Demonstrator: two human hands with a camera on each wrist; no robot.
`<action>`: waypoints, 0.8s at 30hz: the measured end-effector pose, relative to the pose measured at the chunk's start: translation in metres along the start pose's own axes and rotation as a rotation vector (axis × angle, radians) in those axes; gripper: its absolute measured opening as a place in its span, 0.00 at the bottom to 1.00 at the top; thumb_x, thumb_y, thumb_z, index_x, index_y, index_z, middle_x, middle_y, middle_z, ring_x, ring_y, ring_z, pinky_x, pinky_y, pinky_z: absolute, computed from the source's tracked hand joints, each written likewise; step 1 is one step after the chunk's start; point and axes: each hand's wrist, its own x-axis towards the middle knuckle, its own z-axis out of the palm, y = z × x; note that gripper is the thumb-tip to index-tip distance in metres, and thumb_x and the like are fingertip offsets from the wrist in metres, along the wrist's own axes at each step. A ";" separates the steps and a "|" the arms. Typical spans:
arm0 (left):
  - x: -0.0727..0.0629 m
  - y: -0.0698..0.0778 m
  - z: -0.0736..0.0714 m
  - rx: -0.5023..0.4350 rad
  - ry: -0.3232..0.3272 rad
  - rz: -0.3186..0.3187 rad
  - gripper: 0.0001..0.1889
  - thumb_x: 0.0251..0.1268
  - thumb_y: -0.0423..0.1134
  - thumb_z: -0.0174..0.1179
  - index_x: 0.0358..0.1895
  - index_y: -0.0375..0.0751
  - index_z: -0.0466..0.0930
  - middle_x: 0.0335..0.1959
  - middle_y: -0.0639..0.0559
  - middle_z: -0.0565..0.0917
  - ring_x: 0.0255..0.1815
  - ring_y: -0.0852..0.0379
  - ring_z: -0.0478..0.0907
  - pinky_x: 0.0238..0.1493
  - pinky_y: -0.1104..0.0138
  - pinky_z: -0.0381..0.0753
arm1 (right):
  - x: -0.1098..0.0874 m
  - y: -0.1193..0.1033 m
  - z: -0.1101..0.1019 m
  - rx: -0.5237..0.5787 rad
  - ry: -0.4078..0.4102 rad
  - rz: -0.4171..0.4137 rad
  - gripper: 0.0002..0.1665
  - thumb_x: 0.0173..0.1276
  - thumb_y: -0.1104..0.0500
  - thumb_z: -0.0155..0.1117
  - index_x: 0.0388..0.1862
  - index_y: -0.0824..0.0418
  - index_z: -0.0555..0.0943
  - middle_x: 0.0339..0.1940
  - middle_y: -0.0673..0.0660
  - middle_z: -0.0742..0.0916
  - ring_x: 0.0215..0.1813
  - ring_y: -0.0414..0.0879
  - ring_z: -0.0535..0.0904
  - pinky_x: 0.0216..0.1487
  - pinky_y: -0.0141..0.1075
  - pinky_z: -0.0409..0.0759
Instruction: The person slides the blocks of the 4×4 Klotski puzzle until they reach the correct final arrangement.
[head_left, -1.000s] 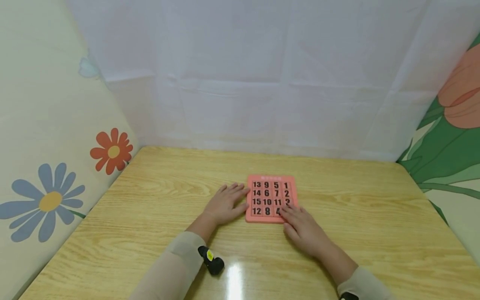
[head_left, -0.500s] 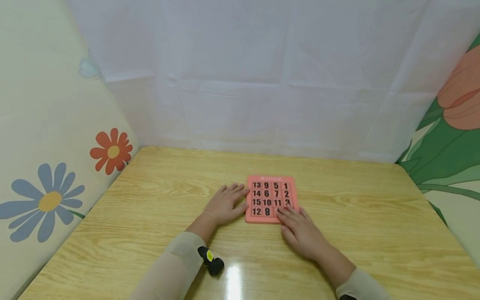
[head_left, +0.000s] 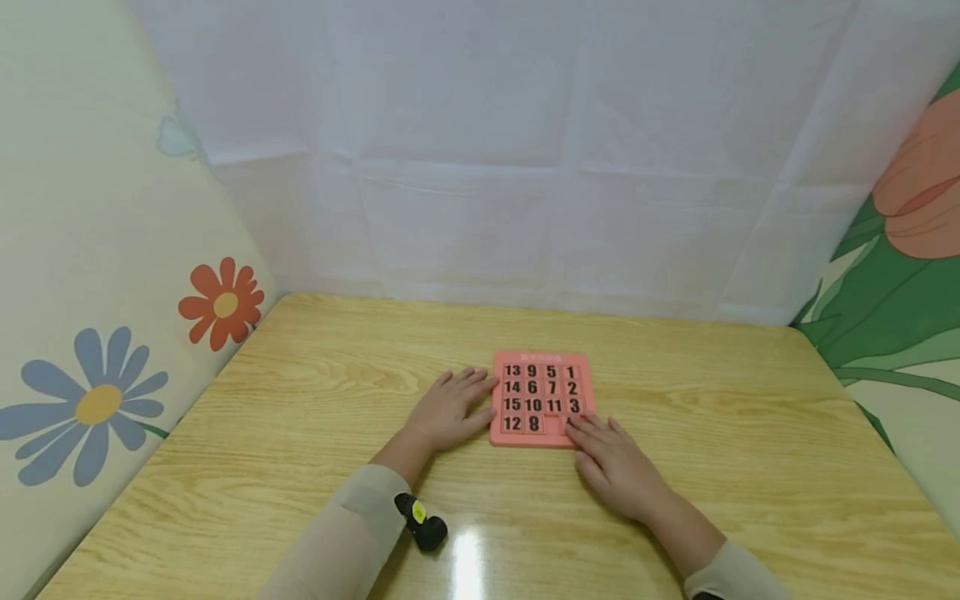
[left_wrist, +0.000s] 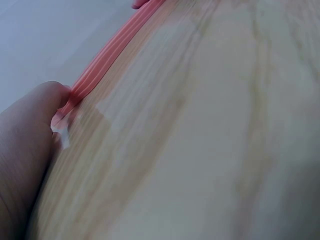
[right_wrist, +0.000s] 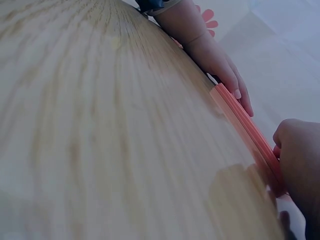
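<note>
Number puzzle (head_left: 542, 397), laid flat on the table (head_left: 352, 342), is touched at nine o'clock by the left hand (head_left: 450, 412) and overlapped at five by the right hand (head_left: 618, 468), nearer the gap (head_left: 552, 425); both have fingers extended.

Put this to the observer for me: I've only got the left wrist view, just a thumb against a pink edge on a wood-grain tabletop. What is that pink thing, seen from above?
Observer: The head view shows it is a square pink board filled with numbered tiles.
Operator: What's at its near right corner?
Observer: The right hand, its fingertips partly covering the corner tile.
Operator: Any gap in the row closest to the person?
Observer: Yes, one empty slot, just right of the 8 tile.
</note>
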 end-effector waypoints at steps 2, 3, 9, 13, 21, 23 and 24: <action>0.000 0.000 0.000 -0.002 -0.002 0.000 0.32 0.73 0.57 0.47 0.75 0.48 0.62 0.77 0.46 0.62 0.80 0.45 0.54 0.80 0.47 0.48 | -0.001 0.001 -0.001 -0.002 0.006 -0.004 0.26 0.76 0.54 0.52 0.70 0.60 0.72 0.73 0.55 0.73 0.77 0.54 0.62 0.79 0.52 0.53; 0.000 0.000 0.000 -0.003 -0.001 0.000 0.32 0.73 0.57 0.47 0.75 0.48 0.62 0.77 0.46 0.62 0.80 0.45 0.54 0.80 0.47 0.48 | -0.002 0.001 -0.001 -0.002 0.009 -0.006 0.26 0.75 0.55 0.52 0.70 0.60 0.72 0.73 0.56 0.73 0.77 0.54 0.63 0.79 0.52 0.54; 0.000 -0.001 0.002 -0.001 0.001 -0.002 0.32 0.74 0.57 0.47 0.75 0.48 0.62 0.77 0.46 0.62 0.79 0.44 0.54 0.80 0.47 0.48 | -0.005 0.004 -0.003 -0.009 0.014 -0.006 0.27 0.76 0.55 0.52 0.70 0.60 0.72 0.74 0.56 0.73 0.77 0.54 0.64 0.78 0.50 0.57; 0.000 -0.001 0.002 -0.001 0.001 -0.001 0.32 0.74 0.57 0.46 0.75 0.48 0.61 0.77 0.46 0.62 0.80 0.44 0.54 0.80 0.47 0.48 | -0.007 0.005 -0.004 -0.005 0.011 0.007 0.27 0.76 0.54 0.52 0.71 0.60 0.71 0.74 0.56 0.72 0.77 0.55 0.64 0.78 0.50 0.58; -0.002 0.000 0.002 -0.021 0.051 0.025 0.32 0.73 0.58 0.46 0.74 0.46 0.64 0.75 0.43 0.65 0.78 0.42 0.57 0.79 0.46 0.50 | -0.007 0.004 -0.006 -0.029 0.010 0.008 0.27 0.76 0.54 0.52 0.71 0.59 0.71 0.74 0.56 0.72 0.76 0.55 0.65 0.78 0.51 0.59; -0.002 0.000 0.001 -0.019 0.039 0.018 0.32 0.73 0.58 0.46 0.74 0.46 0.63 0.76 0.44 0.64 0.79 0.43 0.56 0.79 0.46 0.50 | -0.008 0.004 -0.006 -0.063 0.023 0.001 0.28 0.75 0.54 0.53 0.71 0.59 0.71 0.74 0.57 0.72 0.76 0.54 0.65 0.77 0.51 0.60; -0.002 0.000 0.001 -0.016 0.034 0.014 0.32 0.73 0.58 0.46 0.75 0.47 0.63 0.76 0.44 0.63 0.79 0.43 0.55 0.79 0.46 0.49 | -0.008 0.004 -0.006 -0.081 0.034 -0.003 0.28 0.75 0.54 0.54 0.71 0.59 0.71 0.74 0.57 0.72 0.76 0.54 0.66 0.77 0.51 0.61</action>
